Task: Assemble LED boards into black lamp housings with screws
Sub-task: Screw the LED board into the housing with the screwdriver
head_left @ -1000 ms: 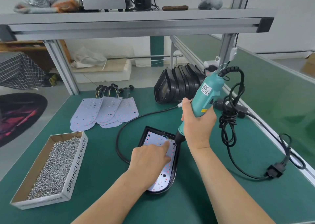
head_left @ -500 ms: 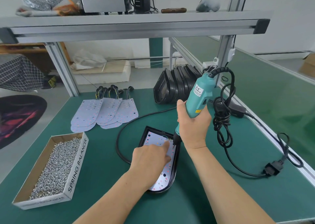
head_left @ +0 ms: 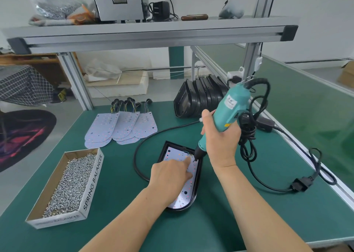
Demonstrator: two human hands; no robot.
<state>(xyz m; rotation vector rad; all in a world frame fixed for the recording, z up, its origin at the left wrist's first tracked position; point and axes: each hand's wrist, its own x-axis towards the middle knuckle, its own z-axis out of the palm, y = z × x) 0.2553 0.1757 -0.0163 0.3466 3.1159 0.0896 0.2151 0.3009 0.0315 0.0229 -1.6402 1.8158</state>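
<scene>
head view, screw-driving step. the right hand (head_left: 220, 138) has its fingers curled tight round the body of the teal electric screwdriver (head_left: 230, 108), which is tilted so that the bit meets the led board (head_left: 183, 196) just beyond the left index fingertip (head_left: 188, 161). the left hand (head_left: 168, 175) lies on that board with the index finger stretched out and pressing, the other fingers folded under the palm; whether a screw sits at the fingertip cannot be told. the press most likely keeps the board flat and stops it from turning as the bit bites. the board lies inside the black lamp housing (head_left: 199, 177), which rests on the green surface (head_left: 118, 178) beneath both hands. to the left of the left fingers, near, stands the open box of screws (head_left: 93, 182), handy for the next pick. beyond the fingers lie the spare boards (head_left: 118, 125), fanned out, and a row of empty housings (head_left: 199, 100) set on edge. the screwdriver's cord (head_left: 249, 136) hangs bundled just right of the right fingers, apart from the work. judged stage: fastening a screw near the board's far end.
</scene>
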